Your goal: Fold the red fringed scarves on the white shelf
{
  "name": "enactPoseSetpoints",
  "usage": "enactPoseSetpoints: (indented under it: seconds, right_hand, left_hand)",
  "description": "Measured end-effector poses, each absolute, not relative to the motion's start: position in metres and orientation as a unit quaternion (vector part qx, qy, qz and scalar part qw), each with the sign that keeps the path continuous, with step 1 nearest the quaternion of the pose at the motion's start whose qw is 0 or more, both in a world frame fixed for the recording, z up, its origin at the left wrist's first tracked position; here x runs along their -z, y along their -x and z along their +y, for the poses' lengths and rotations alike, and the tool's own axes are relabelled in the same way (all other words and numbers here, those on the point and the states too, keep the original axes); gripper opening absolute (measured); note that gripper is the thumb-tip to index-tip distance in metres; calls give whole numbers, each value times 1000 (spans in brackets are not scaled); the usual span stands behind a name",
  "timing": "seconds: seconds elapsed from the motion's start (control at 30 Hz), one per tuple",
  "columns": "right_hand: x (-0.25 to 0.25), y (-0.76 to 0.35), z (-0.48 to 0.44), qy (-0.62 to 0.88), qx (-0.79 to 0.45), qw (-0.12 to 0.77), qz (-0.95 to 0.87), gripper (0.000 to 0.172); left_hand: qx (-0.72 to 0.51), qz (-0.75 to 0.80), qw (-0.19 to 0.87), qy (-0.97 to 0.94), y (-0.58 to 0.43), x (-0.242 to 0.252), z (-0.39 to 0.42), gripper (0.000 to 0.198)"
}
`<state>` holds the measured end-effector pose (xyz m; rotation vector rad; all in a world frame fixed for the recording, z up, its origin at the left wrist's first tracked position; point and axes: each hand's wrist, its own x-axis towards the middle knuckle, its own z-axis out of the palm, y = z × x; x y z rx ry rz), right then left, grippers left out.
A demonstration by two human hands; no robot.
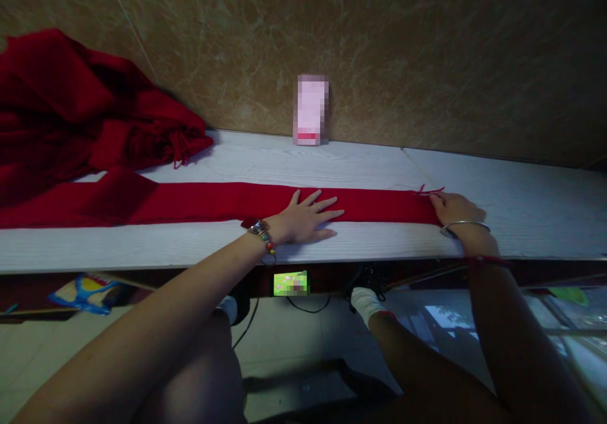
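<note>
A long red strip of folded cloth, like a scarf (203,203), lies flat along the white wood-grain tabletop (265,158). On top of it my left hand (306,218) rests palm down with the fingers spread. At the strip's right end my right hand (455,212) has its thumb and fingers closed on the edge. A few loose red threads stick out just beside those fingertips. More red cloth (90,108) with a knotted fringe is heaped at the far left, and the strip runs in under its near side.
A pale pink box-like item (310,109), blurred out, stands against the brown marbled wall (379,51). Below the table edge are a lit phone screen (290,283), a blue and yellow packet (88,292), cables and my feet.
</note>
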<state>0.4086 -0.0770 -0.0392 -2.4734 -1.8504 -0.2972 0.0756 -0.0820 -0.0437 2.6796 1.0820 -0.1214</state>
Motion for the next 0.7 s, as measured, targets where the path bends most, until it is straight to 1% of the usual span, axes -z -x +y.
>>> enactPoseSetpoints:
  seconds: [0.1,0.2,0.3,0.43,0.5,0.57,0.63,0.7]
  right_hand:
    - [29,-393,-84,800,109,29,-589,44]
    - [32,-377,-86,763,84,1,-641,38]
    - [43,-376,-85,759,86,-45,-644,39]
    - [45,-396,-90,806,65,-64,-585,45]
    - [37,-403,-94,834,64,-53,-545,46]
    - [28,-401,-97,842,102,-14,-530,46]
    - [21,-392,-96,818,133,36,-559,44]
    - [22,-378,-88,778,120,66,-614,42]
  left_hand:
    - [42,368,122,-921,-75,45,-81,58]
    - [55,372,124,-918,-75,44,-81,58]
    - [63,376,129,-916,-75,41,-82,58]
    - [53,375,129,-916,-75,41,-82,57]
    - [48,373,127,-918,-75,42,-82,57]
    - [52,373,128,-918,-75,42,-82,58]
    - [59,374,130,-916,-75,42,-82,58]
    - [62,376,130,-915,-75,41,-82,58]
